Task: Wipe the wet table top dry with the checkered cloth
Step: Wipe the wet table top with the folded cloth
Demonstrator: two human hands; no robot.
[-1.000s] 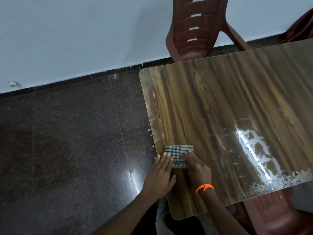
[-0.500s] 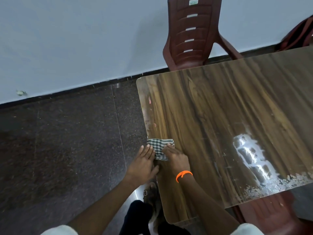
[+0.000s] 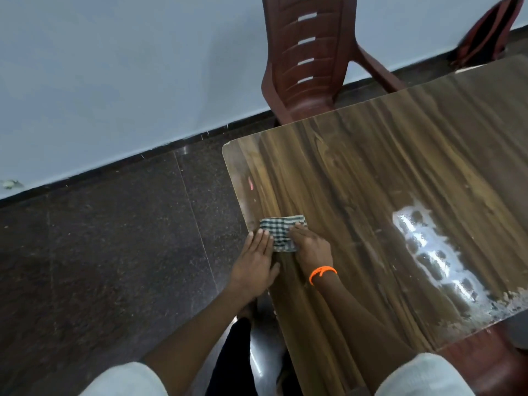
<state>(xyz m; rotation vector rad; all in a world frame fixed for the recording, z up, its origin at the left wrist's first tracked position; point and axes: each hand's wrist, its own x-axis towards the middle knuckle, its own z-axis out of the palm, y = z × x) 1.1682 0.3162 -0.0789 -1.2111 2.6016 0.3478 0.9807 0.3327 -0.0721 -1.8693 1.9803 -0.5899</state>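
A small folded green-and-white checkered cloth (image 3: pixel 281 230) lies at the left edge of the wood-grain table top (image 3: pixel 385 195). My left hand (image 3: pixel 255 260) lies flat with straight fingers on the cloth's left side at the table edge. My right hand (image 3: pixel 310 245), an orange band on its wrist, presses on the cloth's right side with its fingers bent over it. A shiny wet patch (image 3: pixel 437 252) glistens far to the right, near the table's near right edge.
A maroon plastic chair (image 3: pixel 308 58) stands behind the table's far edge, and another chair (image 3: pixel 485 32) is at the top right. A dark polished floor (image 3: pixel 100 252) runs left of the table up to a pale wall. A reddish seat (image 3: pixel 485 361) shows under the table's near right corner.
The cloth and both hands have slid left along the table to its left edge. The camera has risen, so more of my arms and sleeves shows.
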